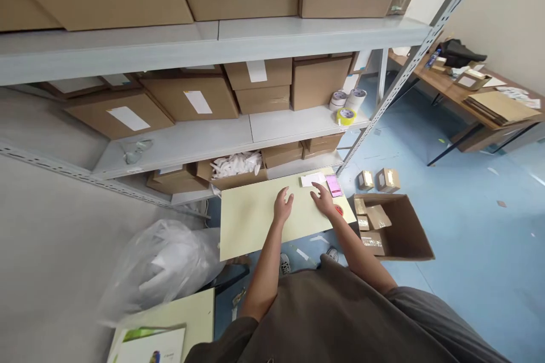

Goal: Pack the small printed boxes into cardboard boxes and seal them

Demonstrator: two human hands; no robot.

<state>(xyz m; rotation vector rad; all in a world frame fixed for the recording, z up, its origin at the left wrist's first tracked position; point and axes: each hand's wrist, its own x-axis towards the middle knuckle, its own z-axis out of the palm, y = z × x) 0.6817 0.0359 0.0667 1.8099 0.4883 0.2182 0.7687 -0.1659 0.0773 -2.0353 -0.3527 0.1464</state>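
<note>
Over the middle of a pale yellow table [242, 215], my left hand [283, 206] is held with thumb and fingers apart and nothing in it. My right hand [322, 199] is also spread and holds nothing, toward the table's right end. A white sheet or label pad [313, 180] lies just beyond its fingertips, and a pink item like a pad or phone [334, 185] is to its right. Beside my right wrist sits a red roll of tape [339, 210], partly hidden by the wrist. Whether either hand touches the tabletop I cannot tell.
Metal shelving [264, 39] with cardboard boxes rises in front. Tape rolls [346, 117] stand on its middle shelf. An open carton [409, 232] with small boxes sits on the floor at right. A plastic bag [170, 261] bulges at left. A wooden desk [481, 96] stands far right.
</note>
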